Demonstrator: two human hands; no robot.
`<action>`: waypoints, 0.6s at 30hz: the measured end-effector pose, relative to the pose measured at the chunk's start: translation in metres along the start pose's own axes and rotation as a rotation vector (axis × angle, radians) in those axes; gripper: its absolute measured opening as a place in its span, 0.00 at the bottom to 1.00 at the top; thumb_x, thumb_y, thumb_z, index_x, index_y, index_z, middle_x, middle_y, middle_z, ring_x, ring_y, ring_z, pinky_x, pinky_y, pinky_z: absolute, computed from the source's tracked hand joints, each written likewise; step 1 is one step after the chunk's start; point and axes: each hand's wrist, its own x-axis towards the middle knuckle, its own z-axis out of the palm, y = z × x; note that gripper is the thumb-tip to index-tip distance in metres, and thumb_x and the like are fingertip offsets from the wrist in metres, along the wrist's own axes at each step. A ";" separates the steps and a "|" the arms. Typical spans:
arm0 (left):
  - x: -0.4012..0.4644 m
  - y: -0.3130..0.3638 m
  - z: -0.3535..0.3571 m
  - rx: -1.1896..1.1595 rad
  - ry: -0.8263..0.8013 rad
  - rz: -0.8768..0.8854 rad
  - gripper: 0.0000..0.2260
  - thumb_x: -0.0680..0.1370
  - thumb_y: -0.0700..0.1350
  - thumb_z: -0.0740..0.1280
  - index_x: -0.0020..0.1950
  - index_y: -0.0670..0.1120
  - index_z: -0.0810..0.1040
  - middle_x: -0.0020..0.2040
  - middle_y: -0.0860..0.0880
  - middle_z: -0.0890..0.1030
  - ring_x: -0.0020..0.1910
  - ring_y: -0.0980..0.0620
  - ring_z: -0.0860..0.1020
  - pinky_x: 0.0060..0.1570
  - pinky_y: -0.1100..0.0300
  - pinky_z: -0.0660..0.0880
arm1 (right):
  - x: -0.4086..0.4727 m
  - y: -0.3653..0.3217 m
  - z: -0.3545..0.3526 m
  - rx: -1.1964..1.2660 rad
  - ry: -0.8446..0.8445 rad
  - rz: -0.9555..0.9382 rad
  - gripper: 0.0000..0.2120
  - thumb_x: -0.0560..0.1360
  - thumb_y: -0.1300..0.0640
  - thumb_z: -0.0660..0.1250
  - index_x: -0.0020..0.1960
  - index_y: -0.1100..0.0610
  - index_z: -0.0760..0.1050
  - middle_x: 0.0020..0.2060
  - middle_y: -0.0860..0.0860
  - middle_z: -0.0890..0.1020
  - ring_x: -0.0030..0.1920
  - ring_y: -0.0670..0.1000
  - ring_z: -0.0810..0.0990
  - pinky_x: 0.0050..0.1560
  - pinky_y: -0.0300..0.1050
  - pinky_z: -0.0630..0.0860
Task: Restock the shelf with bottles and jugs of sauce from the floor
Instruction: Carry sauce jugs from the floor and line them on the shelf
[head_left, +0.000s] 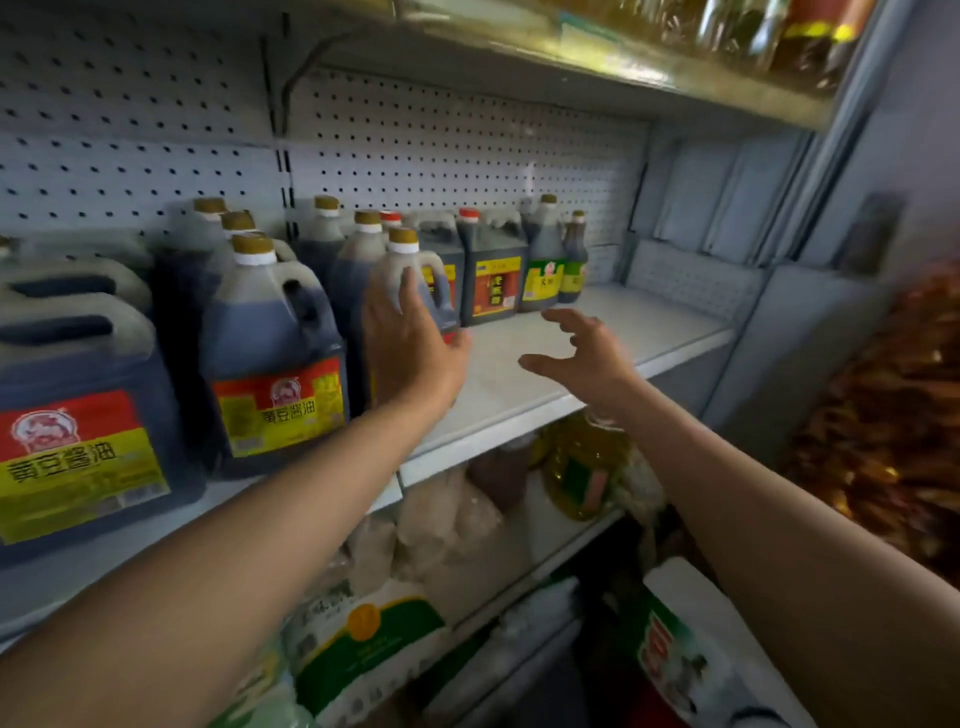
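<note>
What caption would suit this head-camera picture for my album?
Left hand touches a sauce jug on the shelf; the right hand hovers open over bare shelf.

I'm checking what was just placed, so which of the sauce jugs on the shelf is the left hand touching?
The gold-capped jug at the front of the row, beside the bare shelf. The left hand lies flat against it; no other jug is touched.

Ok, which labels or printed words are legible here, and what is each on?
"黄豆酱油": label of the big jug at far left.
"黄豆酱油": label of the next jug.
Square jug, red and yellow label: too blurred.
Green-label bottles: too blurred.
Bags on lower shelves: unreadable.
</note>
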 end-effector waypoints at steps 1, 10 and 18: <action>-0.009 0.003 -0.002 -0.021 -0.059 0.022 0.38 0.72 0.51 0.76 0.77 0.44 0.64 0.76 0.38 0.63 0.75 0.37 0.61 0.73 0.48 0.60 | -0.016 0.001 -0.010 -0.048 0.021 0.030 0.35 0.69 0.41 0.78 0.72 0.46 0.72 0.67 0.55 0.76 0.67 0.57 0.75 0.64 0.53 0.75; -0.111 0.046 -0.013 -0.166 -0.612 0.139 0.30 0.71 0.51 0.77 0.70 0.54 0.71 0.71 0.43 0.66 0.69 0.41 0.65 0.68 0.54 0.63 | -0.194 0.011 -0.085 -0.378 0.143 0.340 0.34 0.69 0.42 0.78 0.71 0.44 0.71 0.63 0.54 0.75 0.67 0.58 0.70 0.63 0.48 0.69; -0.244 0.118 -0.051 -0.250 -0.843 0.310 0.32 0.70 0.53 0.78 0.71 0.54 0.70 0.70 0.43 0.68 0.69 0.43 0.68 0.67 0.51 0.68 | -0.377 0.018 -0.146 -0.474 0.227 0.613 0.35 0.69 0.41 0.78 0.73 0.43 0.70 0.65 0.54 0.74 0.68 0.57 0.68 0.67 0.50 0.68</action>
